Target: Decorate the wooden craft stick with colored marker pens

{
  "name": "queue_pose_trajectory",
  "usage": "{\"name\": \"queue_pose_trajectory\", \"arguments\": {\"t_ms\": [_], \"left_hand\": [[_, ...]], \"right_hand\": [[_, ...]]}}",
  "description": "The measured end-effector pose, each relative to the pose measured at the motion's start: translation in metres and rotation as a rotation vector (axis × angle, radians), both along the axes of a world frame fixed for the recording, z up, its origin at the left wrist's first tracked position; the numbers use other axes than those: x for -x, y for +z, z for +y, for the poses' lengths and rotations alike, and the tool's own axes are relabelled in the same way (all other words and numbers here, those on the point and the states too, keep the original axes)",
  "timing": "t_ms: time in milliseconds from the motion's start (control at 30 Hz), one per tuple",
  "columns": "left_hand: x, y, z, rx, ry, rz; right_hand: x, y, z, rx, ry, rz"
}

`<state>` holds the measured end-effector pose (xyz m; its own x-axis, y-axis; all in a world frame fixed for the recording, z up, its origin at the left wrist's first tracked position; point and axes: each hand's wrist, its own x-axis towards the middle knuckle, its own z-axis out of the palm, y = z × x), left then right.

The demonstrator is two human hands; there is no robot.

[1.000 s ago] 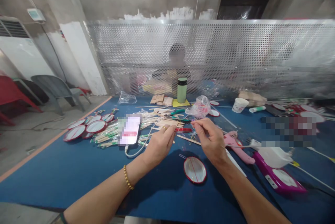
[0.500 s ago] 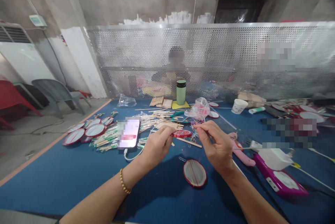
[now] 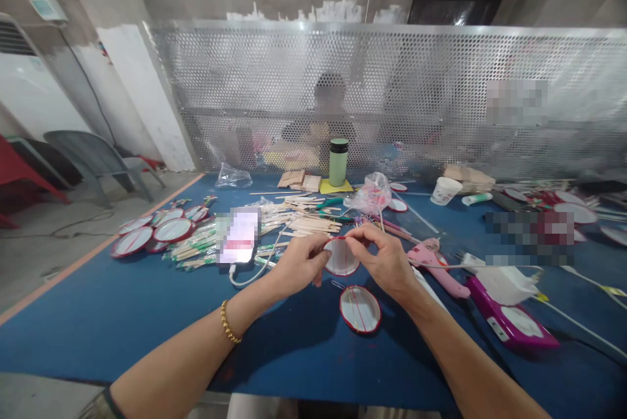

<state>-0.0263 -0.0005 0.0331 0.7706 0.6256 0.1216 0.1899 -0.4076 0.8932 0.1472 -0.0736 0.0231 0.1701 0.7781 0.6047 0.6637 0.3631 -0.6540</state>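
A small round disc [image 3: 341,260] with a red rim, a pale face and a red line down its middle is held upright above the table. My left hand [image 3: 300,263], with a gold bead bracelet at its wrist, pinches the disc's left edge. At the top right of the rim, the fingertips of my right hand [image 3: 381,257] are closed on it. Just below, a similar red-rimmed disc [image 3: 360,312] lies flat on the blue table [image 3: 186,321], with a small loop of thread or wire at its upper left.
Several red-rimmed discs [image 3: 172,230] and wrapped sticks [image 3: 191,246] lie left of a charging phone [image 3: 240,236]. Loose wooden sticks [image 3: 313,223] are beyond my hands. A pink glue gun [image 3: 438,267], a purple device [image 3: 509,318] and cables lie right. A person [image 3: 329,112] sits behind the perforated screen [image 3: 255,79].
The held disc has turned from nearly edge-on to showing its pale face. My right hand has moved left onto its rim. The view has shifted slightly.
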Motion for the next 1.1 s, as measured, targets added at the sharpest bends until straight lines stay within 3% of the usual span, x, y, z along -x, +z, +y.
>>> {"name": "queue_pose_trajectory", "arguments": {"t_ms": [333,567,700,933,1100], "left_hand": [[0.001,0.003,0.001,-0.053,-0.011,0.019],[0.0,0.002,0.006,-0.008,-0.02,0.024],[-0.001,0.001,0.007,0.02,0.038,0.04],[-0.004,-0.013,0.0,-0.291,0.185,0.088],[-0.005,-0.021,-0.001,-0.571,0.187,0.199]], "right_hand": [[0.003,-0.006,0.002,0.041,0.031,0.144],[-0.003,-0.004,0.002,0.04,0.077,0.074],[-0.004,-0.001,0.0,-0.119,-0.09,0.0],[0.009,-0.018,0.005,-0.056,-0.246,-0.203],[0.018,-0.015,0.005,0.067,-0.222,0.071]]}}
